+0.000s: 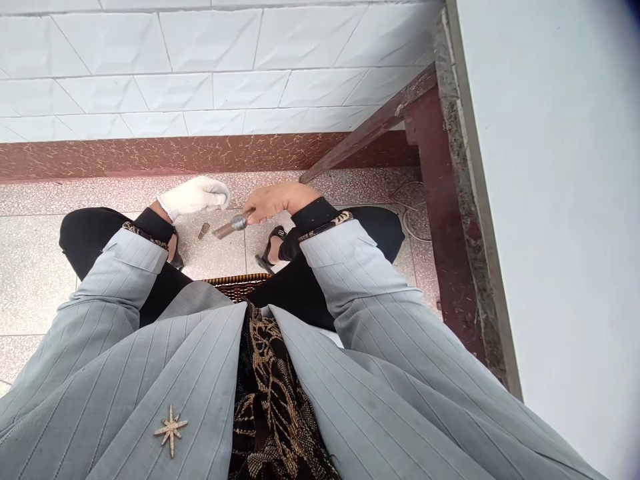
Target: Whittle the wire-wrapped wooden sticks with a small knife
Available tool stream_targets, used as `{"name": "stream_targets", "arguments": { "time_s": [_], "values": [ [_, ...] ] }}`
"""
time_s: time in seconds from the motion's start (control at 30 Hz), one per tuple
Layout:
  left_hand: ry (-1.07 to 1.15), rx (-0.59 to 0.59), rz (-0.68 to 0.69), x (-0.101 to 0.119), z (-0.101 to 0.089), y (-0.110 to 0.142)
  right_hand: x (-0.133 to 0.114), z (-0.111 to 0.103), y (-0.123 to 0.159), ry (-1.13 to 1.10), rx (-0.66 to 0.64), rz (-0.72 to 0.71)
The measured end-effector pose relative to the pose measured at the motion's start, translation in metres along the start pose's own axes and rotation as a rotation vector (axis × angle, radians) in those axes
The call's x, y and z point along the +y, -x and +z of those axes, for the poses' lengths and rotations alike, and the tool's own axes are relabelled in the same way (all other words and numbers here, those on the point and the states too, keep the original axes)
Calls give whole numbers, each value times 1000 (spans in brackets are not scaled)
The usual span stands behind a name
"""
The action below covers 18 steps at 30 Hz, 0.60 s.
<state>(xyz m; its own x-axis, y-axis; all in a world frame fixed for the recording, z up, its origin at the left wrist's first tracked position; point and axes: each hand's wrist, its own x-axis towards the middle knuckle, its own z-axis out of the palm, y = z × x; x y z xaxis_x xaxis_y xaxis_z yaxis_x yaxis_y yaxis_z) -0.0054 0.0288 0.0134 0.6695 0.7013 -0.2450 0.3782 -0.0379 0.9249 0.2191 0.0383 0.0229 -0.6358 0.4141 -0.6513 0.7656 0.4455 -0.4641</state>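
Hands apart: gloved left hand point(194, 197) curled shut, right hand point(280, 200) gripping a blurry metal rod point(233, 225).

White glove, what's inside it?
The white knit glove covers the left hand, so the fingers and palm inside cannot be seen. Only a little wrist shows past its cuff, next to the black sleeve.

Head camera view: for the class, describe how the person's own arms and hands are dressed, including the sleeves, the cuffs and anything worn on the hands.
The left hand wears a white knit work glove; the right hand is bare. Both arms are in pale grey pinstriped jacket sleeves with turned-back cuffs, over black inner cuffs edged with gold-patterned trim.
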Motion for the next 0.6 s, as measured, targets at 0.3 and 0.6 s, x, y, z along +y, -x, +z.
{"name": "stream_targets", "arguments": {
  "time_s": [0.3, 0.6],
  "values": [
    [120, 153, -37, -7, -8, -4, 24, -19, 43, -843, 579, -429],
    [103, -80, -14, 8, -2, 2, 38, -17, 6, -681, 885, 151]
  ]
}}
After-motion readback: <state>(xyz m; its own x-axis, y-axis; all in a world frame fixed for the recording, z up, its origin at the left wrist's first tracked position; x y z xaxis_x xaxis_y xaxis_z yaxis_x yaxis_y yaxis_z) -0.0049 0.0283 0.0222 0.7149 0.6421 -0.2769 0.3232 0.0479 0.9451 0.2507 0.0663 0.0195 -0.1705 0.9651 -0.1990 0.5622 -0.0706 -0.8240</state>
